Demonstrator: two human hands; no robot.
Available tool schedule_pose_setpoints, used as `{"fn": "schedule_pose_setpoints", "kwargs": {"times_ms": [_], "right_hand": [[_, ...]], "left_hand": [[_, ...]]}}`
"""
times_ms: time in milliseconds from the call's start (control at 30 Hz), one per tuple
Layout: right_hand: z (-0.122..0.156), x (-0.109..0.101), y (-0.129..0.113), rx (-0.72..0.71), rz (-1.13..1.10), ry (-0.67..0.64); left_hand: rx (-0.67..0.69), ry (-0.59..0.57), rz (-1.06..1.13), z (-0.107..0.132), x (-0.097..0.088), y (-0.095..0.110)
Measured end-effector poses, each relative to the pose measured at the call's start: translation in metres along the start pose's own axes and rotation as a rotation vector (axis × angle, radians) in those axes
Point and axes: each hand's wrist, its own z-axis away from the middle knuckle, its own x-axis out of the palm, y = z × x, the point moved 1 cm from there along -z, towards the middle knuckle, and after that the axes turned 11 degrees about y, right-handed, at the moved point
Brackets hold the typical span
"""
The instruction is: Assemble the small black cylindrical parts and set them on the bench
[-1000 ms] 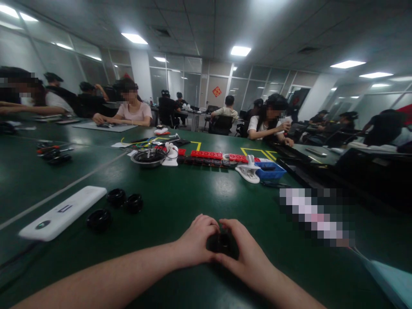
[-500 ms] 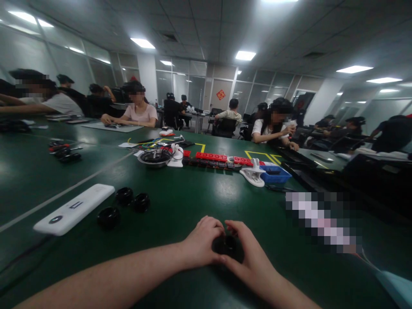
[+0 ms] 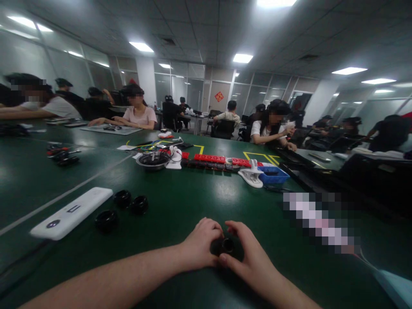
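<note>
Both my hands rest on the green table [image 3: 193, 197] near its front edge, cupped around a small black round part [image 3: 225, 246]. My left hand [image 3: 200, 243] curls its fingers against the part's left side. My right hand [image 3: 249, 257] wraps it from the right, thumb along the near edge. Only the part's top, with a shiny centre hole, shows between my fingers. Three similar black rings [image 3: 122, 198] [image 3: 139, 204] [image 3: 106, 220] lie loose to the left, beside a white flat device [image 3: 71, 213].
Mid-table lie a round metal dish [image 3: 153, 160], a row of red blocks [image 3: 222, 159], a white clamp [image 3: 252, 175] and a blue tray [image 3: 273, 175]. Black tools [image 3: 62, 155] sit at far left. Several people sit at the table's far side and at desks behind.
My hands stay wrapped on the black part; the fingers have shifted slightly, so its shiny centre hole now shows. The view has moved a little.
</note>
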Motion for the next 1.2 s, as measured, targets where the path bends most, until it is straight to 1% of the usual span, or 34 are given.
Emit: {"fn": "schedule_pose_setpoints", "kwargs": {"times_ms": [67,133,267,367,500,600,767,833,933,1067,1200], "right_hand": [[-0.001,0.002,0.003,0.046,0.008,-0.01],[0.0,0.003,0.005,0.049,-0.011,-0.036],[0.002,0.002,0.004,-0.067,-0.088,-0.085],[0.003,-0.001,0.001,-0.101,-0.092,-0.064],[0.0,0.002,-0.001,-0.034,-0.038,-0.012],[0.0,0.006,0.0,-0.007,-0.026,-0.017],[0.004,0.004,-0.004,-0.105,-0.064,-0.034],[0.005,0.004,-0.007,-0.121,-0.049,-0.034],[0.004,0.004,-0.009,-0.079,0.009,-0.003],[0.002,0.007,-0.005,0.038,0.084,0.058],[0.003,0.011,0.003,0.099,0.06,0.064]], "left_hand": [[-0.003,0.003,-0.002,0.0,-0.001,0.002],[-0.002,-0.001,-0.002,0.0,-0.002,0.003],[0.007,-0.013,0.001,-0.001,-0.002,0.003],[0.001,-0.007,0.003,-0.001,-0.002,0.002],[0.008,0.0,0.012,0.0,0.0,0.0],[0.026,0.011,0.009,0.0,0.0,0.0],[0.015,0.001,-0.007,0.0,-0.001,0.001],[0.003,-0.004,-0.01,0.0,0.0,0.001],[0.011,0.008,-0.006,0.0,0.0,0.0],[0.026,0.019,-0.002,0.0,0.0,-0.001],[0.024,0.016,-0.012,0.001,0.001,0.0]]}}
